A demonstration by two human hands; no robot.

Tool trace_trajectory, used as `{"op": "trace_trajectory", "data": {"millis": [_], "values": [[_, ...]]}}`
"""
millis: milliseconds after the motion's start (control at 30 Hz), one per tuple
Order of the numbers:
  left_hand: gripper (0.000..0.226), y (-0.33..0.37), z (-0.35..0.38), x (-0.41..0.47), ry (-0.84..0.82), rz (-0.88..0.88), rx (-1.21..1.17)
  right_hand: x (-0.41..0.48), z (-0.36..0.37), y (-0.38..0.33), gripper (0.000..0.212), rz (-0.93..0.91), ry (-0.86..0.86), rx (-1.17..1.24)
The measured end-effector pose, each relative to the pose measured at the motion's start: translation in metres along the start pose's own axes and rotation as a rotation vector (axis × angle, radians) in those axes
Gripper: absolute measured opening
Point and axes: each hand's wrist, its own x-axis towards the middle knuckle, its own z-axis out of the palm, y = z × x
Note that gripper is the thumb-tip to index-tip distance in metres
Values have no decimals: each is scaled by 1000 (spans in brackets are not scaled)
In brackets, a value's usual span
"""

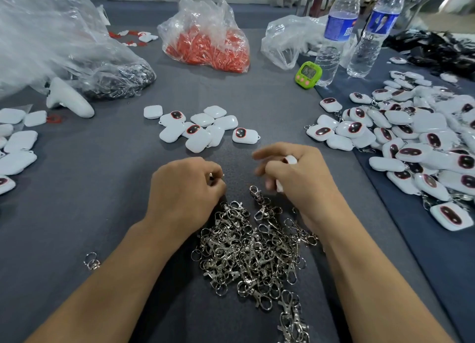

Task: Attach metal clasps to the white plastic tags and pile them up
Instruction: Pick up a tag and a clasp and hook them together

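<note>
A heap of silver metal clasps [253, 250] lies on the grey table just in front of me. My left hand [185, 191] rests at the heap's upper left edge, fingers closed on a metal clasp [214, 176]. My right hand [295, 178] hovers at the heap's upper right, curled around a white plastic tag [289, 160]; its fingers look blurred. A small cluster of loose white tags [203, 129] sits behind my hands. A large pile of white tags with clasps attached [416, 147] spreads on the right.
More white tags [15, 147] lie at the left edge. Behind are a clear bag of red parts [208, 44], a big clear bag [56, 46], a white handle-shaped device [69, 98], a green timer [308, 74] and two water bottles [336, 34]. One stray clasp [92, 261] lies left.
</note>
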Motion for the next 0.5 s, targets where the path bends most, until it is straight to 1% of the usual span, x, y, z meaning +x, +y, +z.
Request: {"op": "trace_trajectory", "data": {"millis": [67,133,167,200,233,333,367,500], "values": [[5,-3,0,3,-47,-31,-80,2,5,1,32,26,43,126],[9,-6,-1,5,-101,-64,-190,0,11,-3,30,26,-12,350],[13,-7,-1,5,-131,-60,-227,-2,14,-5,29,11,-46,425],[17,-7,-2,5,-161,-43,-246,-4,16,-6,28,-18,-58,424],[18,-7,-2,5,-185,-22,-254,-5,18,-6,27,-56,-46,332],[14,-7,-2,5,-212,-1,-259,-6,24,0,31,-153,33,-127],[14,-8,-2,6,-215,-2,-260,-5,26,1,31,-148,60,-188],[12,-9,-2,6,-224,22,-245,0,26,2,24,-77,142,-59]]}}
